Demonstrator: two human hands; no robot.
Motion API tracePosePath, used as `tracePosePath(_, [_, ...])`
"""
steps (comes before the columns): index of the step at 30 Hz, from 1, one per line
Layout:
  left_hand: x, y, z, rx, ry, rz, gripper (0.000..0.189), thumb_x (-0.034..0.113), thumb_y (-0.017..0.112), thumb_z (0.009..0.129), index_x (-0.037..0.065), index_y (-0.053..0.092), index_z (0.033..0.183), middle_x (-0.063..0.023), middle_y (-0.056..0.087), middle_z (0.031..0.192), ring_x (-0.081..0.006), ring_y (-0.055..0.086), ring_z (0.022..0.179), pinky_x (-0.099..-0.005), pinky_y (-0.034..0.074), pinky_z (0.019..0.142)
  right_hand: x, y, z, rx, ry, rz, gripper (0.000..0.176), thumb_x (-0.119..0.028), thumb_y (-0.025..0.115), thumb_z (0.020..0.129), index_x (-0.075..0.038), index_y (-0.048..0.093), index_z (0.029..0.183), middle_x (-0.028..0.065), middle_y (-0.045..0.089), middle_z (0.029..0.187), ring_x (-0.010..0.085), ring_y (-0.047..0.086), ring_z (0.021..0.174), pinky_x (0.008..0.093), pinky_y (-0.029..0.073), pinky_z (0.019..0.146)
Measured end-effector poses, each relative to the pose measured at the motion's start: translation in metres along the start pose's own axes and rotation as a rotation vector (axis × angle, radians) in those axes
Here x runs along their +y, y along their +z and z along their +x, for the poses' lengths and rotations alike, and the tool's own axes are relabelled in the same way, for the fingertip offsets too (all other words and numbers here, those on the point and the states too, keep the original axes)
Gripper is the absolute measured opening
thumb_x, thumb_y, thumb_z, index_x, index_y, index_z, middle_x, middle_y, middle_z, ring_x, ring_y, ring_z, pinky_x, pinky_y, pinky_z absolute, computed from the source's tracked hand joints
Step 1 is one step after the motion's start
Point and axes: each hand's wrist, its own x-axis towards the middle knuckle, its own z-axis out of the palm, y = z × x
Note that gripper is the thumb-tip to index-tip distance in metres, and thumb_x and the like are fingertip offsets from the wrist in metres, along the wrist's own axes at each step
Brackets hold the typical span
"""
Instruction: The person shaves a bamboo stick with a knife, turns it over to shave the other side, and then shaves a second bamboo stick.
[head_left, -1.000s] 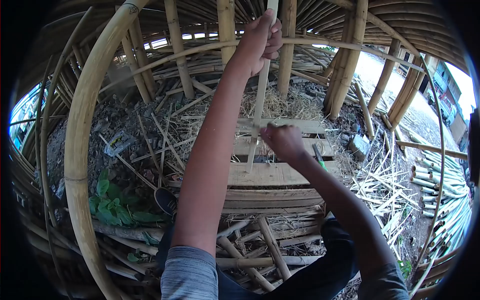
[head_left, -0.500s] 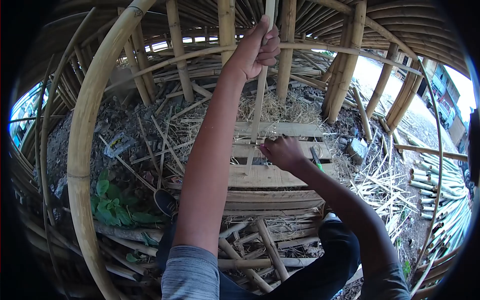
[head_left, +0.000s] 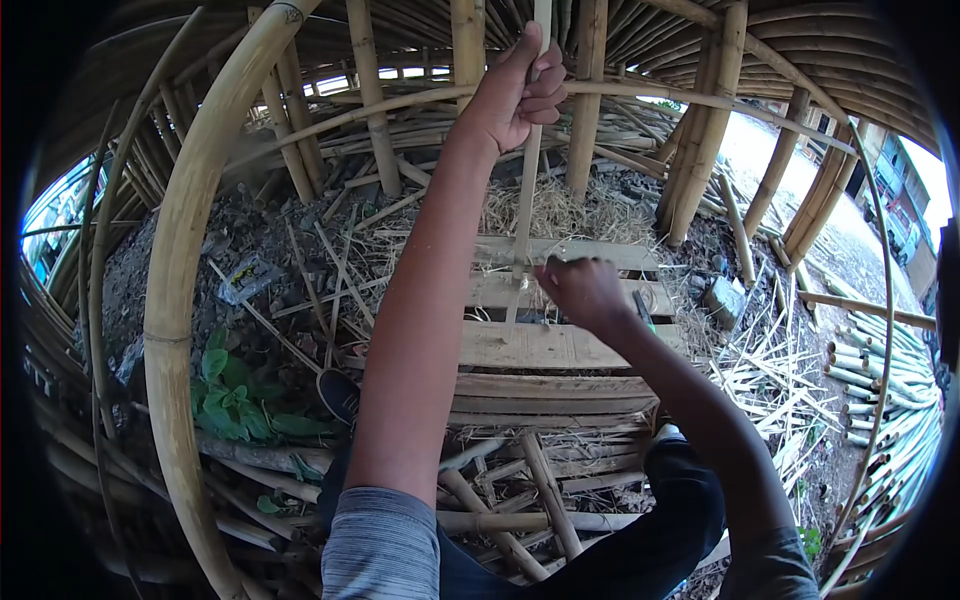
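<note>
My left hand (head_left: pixel 522 95) is raised at the top middle, fingers wrapped round a long, pale bamboo strip (head_left: pixel 527 190). The strip runs down, slightly tilted, to the slatted wooden bench (head_left: pixel 580 347). Lower down, my right hand (head_left: pixel 588 292) is a closed fist just right of the strip. From it a thin knife (head_left: pixel 503 266) points left across the strip; most of its handle is hidden by my fingers. Pale shavings show around the knife. On the bench behind my right wrist lies a green-handled tool (head_left: pixel 644 308), partly covered.
A thick curved bamboo pole (head_left: pixel 170 330) arches close on my left. Upright bamboo posts (head_left: pixel 700 150) stand ahead. Split offcuts (head_left: pixel 770 390) litter the ground at right, beside stacked green bamboo poles (head_left: pixel 890 400). A leafy plant (head_left: pixel 230 395) grows at lower left, and a stone block (head_left: pixel 725 298) sits right of the bench.
My right hand has shifted up along the strip and slightly right, with the knife in it. My left hand keeps its hold on the strip. The whole view has shifted slightly.
</note>
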Motion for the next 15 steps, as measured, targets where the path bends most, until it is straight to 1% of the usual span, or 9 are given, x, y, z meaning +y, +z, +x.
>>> tracePosePath(1, [0.0, -0.003, -0.001, 0.01, 0.015, -0.001, 0.049, 0.06, 0.045, 0.088, 0.015, 0.036, 0.07, 0.0069, 0.021, 0.051, -0.0033, 0.015, 0.042, -0.0183, 0.013, 0.037, 0.0, -0.017, 0.011, 0.042, 0.072, 0.049, 0.038, -0.04, 0.047, 0.093, -0.009, 0.06, 0.076, 0.0098, 0.057, 0.05, 0.0292, 0.06, 0.047, 0.0402, 0.048, 0.046])
tracePosePath(4, [0.0, -0.011, -0.001, 0.027, 0.045, 0.022, 0.049, 0.06, 0.045, 0.088, 0.015, 0.037, 0.07, 0.0069, 0.021, 0.052, -0.0034, 0.016, 0.042, -0.0183, 0.014, 0.037, 0.003, -0.02, 0.011, 0.131, 0.192, 0.191, 0.035, -0.037, 0.048, 0.094, -0.008, 0.059, 0.077, 0.0104, 0.057, 0.05, 0.029, 0.059, 0.045, 0.0386, 0.047, 0.044])
tracePosePath(5, [-0.002, -0.01, -0.001, 0.026, 0.043, 0.019, 0.049, 0.06, 0.045, 0.088, 0.015, 0.037, 0.07, 0.0069, 0.021, 0.052, -0.0034, 0.016, 0.042, -0.0183, 0.014, 0.037, 0.006, 0.019, -0.004, 0.064, 0.058, -0.034, 0.03, -0.033, 0.052, 0.092, -0.008, 0.058, 0.076, 0.0116, 0.058, 0.051, 0.0288, 0.059, 0.045, 0.0382, 0.047, 0.043])
tracePosePath(6, [-0.006, -0.008, 0.0, 0.048, 0.055, 0.029, 0.049, 0.06, 0.045, 0.089, 0.015, 0.037, 0.07, 0.0069, 0.021, 0.052, -0.0035, 0.016, 0.042, -0.0185, 0.014, 0.037, 0.005, 0.052, -0.028, 0.102, 0.035, 0.049, 0.03, -0.033, 0.052, 0.092, -0.008, 0.058, 0.077, 0.0125, 0.059, 0.053, 0.0293, 0.06, 0.046, 0.0392, 0.048, 0.043])
tracePosePath(7, [-0.006, -0.007, 0.001, 0.067, 0.068, 0.045, 0.048, 0.06, 0.044, 0.089, 0.016, 0.037, 0.07, 0.007, 0.021, 0.052, -0.0035, 0.016, 0.042, -0.0186, 0.014, 0.037, -0.007, 0.054, -0.036, 0.147, 0.011, 0.134, 0.029, -0.032, 0.053, 0.092, -0.008, 0.058, 0.078, 0.0134, 0.06, 0.054, 0.0297, 0.061, 0.047, 0.0402, 0.048, 0.043])
tracePosePath(8, [-0.001, -0.006, 0.006, 0.06, 0.076, 0.054, 0.048, 0.06, 0.044, 0.089, 0.016, 0.037, 0.07, 0.007, 0.021, 0.052, -0.0035, 0.016, 0.042, -0.0186, 0.014, 0.037, 0.003, 0.046, -0.029, -0.052, 0.094, 0.054, 0.03, -0.035, 0.051, 0.091, -0.008, 0.06, 0.081, 0.015, 0.061, 0.056, 0.0313, 0.062, 0.05, 0.0422, 0.048, 0.043])
tracePosePath(10, [-0.005, -0.006, 0.004, 0.161, 0.05, 0.086, 0.048, 0.06, 0.044, 0.089, 0.016, 0.037, 0.071, 0.0069, 0.021, 0.052, -0.0035, 0.016, 0.042, -0.0187, 0.014, 0.037, 0.01, 0.029, -0.013, -0.044, -0.054, -0.049, 0.033, -0.036, 0.05, 0.092, -0.008, 0.061, 0.079, 0.0113, 0.06, 0.055, 0.0306, 0.062, 0.049, 0.0403, 0.049, 0.044])
tracePosePath(13, [-0.003, -0.006, 0.004, 0.138, 0.072, 0.114, 0.049, 0.06, 0.044, 0.089, 0.015, 0.037, 0.071, 0.0068, 0.021, 0.052, -0.0036, 0.017, 0.042, -0.019, 0.014, 0.037, 0.004, -0.01, 0.008, -0.037, -0.137, -0.096, 0.038, -0.038, 0.048, 0.093, -0.008, 0.06, 0.073, 0.0092, 0.059, 0.054, 0.0305, 0.061, 0.049, 0.0399, 0.048, 0.044])
tracePosePath(15, [-0.002, -0.003, 0.003, 0.133, 0.062, 0.082, 0.049, 0.06, 0.045, 0.089, 0.015, 0.038, 0.071, 0.0069, 0.021, 0.052, -0.0036, 0.017, 0.042, -0.0192, 0.014, 0.037, 0.0, -0.034, 0.019, 0.079, 0.11, 0.146, 0.039, -0.038, 0.047, 0.094, -0.008, 0.059, 0.072, 0.0123, 0.059, 0.057, 0.0322, 0.061, 0.052, 0.0428, 0.046, 0.046])
